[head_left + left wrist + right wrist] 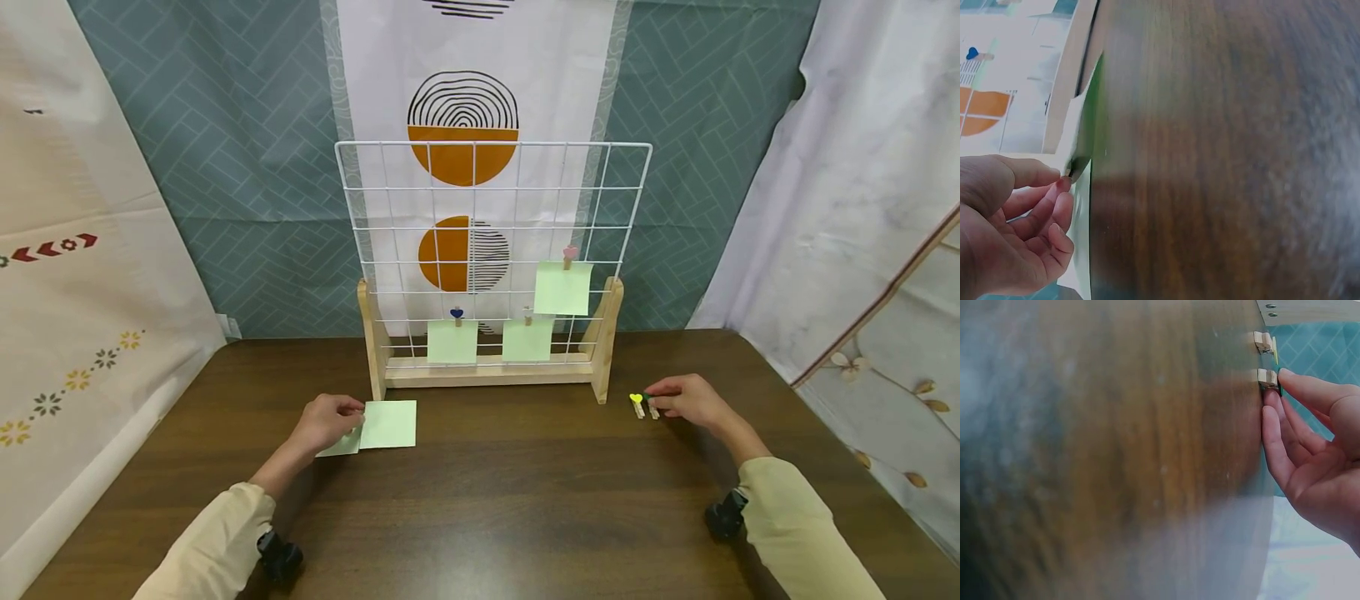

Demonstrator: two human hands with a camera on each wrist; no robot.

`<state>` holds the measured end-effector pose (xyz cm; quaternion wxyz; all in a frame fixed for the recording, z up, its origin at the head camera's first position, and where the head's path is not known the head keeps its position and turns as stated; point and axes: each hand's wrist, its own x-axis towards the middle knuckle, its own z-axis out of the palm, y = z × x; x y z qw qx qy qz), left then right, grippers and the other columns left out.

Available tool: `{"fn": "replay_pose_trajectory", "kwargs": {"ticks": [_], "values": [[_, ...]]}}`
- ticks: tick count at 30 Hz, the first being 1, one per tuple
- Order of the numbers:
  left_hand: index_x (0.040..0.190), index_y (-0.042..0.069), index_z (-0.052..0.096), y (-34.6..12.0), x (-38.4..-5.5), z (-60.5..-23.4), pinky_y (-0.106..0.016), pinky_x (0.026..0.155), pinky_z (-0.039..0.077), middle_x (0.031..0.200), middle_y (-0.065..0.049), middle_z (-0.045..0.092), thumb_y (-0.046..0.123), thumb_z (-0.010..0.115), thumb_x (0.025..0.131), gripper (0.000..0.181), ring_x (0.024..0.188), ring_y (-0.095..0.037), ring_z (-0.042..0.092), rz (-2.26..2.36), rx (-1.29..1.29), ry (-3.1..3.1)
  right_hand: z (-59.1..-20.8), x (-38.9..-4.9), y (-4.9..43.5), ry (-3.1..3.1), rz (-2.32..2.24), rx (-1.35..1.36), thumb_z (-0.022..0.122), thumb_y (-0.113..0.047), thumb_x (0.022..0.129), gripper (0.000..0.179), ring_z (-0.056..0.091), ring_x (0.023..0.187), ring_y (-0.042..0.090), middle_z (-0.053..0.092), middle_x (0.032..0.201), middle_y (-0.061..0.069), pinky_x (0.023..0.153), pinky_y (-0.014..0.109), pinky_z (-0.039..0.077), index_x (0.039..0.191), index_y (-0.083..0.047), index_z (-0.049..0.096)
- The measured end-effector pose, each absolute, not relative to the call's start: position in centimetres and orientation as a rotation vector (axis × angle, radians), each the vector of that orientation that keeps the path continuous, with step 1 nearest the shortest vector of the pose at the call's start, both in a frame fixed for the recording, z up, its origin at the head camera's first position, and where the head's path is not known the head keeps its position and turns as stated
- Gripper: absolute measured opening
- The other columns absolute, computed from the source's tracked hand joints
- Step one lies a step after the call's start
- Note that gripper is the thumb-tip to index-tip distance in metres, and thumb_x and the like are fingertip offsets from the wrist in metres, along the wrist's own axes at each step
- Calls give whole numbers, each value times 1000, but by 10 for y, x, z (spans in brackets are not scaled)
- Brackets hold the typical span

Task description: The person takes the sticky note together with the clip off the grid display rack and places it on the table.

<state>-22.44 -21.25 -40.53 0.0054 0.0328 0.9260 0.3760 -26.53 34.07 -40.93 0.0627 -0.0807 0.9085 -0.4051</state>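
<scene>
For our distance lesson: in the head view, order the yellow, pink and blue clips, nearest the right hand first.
1. Yellow clip, on the table beside the right hand.
2. Pink clip, right side of the grid.
3. Blue clip, grid's lower left.

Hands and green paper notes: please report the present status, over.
Left hand pinching a green note. Right hand pinching green-heart clip. Yellow-heart clip close beside; no obstruction seen.

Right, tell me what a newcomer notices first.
Probably the white wire grid in the middle of the head view, with three green notes clipped to its lower half. Then, near the grid's left end, the left hand pinches a loose note, and off its right end the right hand pinches a green clip beside a yellow clip.
</scene>
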Motion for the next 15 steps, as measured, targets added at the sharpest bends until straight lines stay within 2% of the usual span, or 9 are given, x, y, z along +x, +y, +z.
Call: {"fn": "replay_pose_trajectory", "kwargs": {"ticks": [9, 15], "values": [[104, -12, 66, -220, -222, -400, -31, 58, 45, 89, -18, 68, 3, 59, 90, 21, 73, -26, 65, 1215, 134, 2920, -405, -263, 346, 2768, -1220, -257, 65, -4, 91, 30, 61, 85, 19, 64, 110, 27, 67, 27, 54, 114, 14, 61], [104, -11, 67, -227, -219, -399, -33, 63, 47, 98, -22, 67, 4, 59, 91, 22, 86, -32, 61, 1174, 135, 2976, -405, -260, 347, 2757, -1226, -252, 64, -5, 92, 33, 62, 90, 22, 62, 115, 29, 68, 27, 54, 118, 15, 58]]}}
